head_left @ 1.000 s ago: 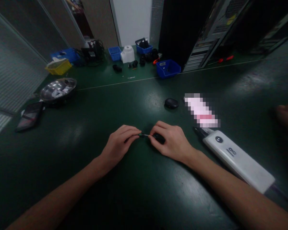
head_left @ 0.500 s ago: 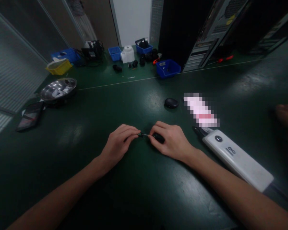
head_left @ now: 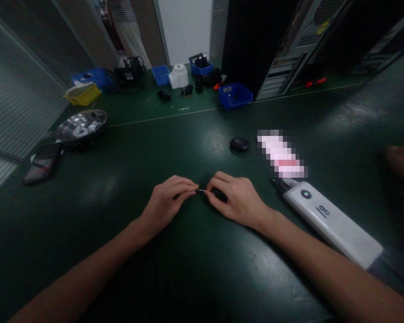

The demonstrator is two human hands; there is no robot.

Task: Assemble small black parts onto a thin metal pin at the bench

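My right hand (head_left: 237, 195) is closed around the black handle of a small screwdriver (head_left: 218, 194). Its thin metal shaft points left, toward the fingertips of my left hand (head_left: 168, 195). Those fingers are pinched together on a tiny dark part (head_left: 198, 190), mostly hidden by them, and the shaft's tip is at or very near it. Both hands are low over the green table (head_left: 195, 255). Beyond my right hand lies a black, rounded object like a computer mouse (head_left: 239, 144).
To the right lie a white power bank (head_left: 333, 224) marked 18 and a pixelated flat item (head_left: 281, 154). Another person's hand (head_left: 402, 161) rests at the right edge. A metal bowl (head_left: 82, 125) and a dark tablet-like device (head_left: 43, 163) sit left; a blue bin (head_left: 235, 96) stands farther back.
My right hand and the screwdriver have shifted slightly left, and less of the shaft and the small part shows. In the background, a standing person has moved right.
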